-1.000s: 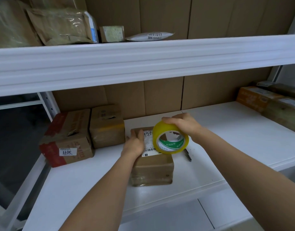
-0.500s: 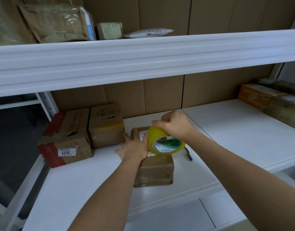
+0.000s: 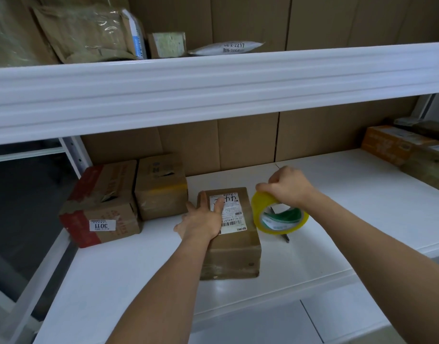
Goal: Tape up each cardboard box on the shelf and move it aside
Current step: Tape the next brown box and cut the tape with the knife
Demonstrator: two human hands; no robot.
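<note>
The tape roll (image 3: 279, 214) has moved: half a second ago it sat over the top of the small box (image 3: 229, 232), and it now hangs just off the box's right side, above the shelf (image 3: 114, 281). The right hand (image 3: 289, 186) grips the roll by its upper rim with curled fingers. The left hand (image 3: 204, 218) has stayed on the box, fingers straight and spread, pressing flat on the top face over the left part of the white label (image 3: 229, 212). Judged from this, a strip has probably been run across the top and is being drawn down or broken off at the right edge; the tape itself is too clear to make out. Once it is cut, the box is likely ready to be moved aside. A thin dark tool (image 3: 285, 237), possibly a pen or cutter, lies on the shelf under the roll. The small box stands near the front middle of the shelf, closed, contents not visible. To the left, further back, stand two more boxes touching each other: a red-printed box (image 3: 101, 207) bearing a sticker marked 3011, and a plain brown box (image 3: 161, 187); both show torn openings on top. At the far right lie further boxes (image 3: 399, 147). The upper shelf (image 3: 213, 88) holds wrapped parcels (image 3: 89, 33).
</note>
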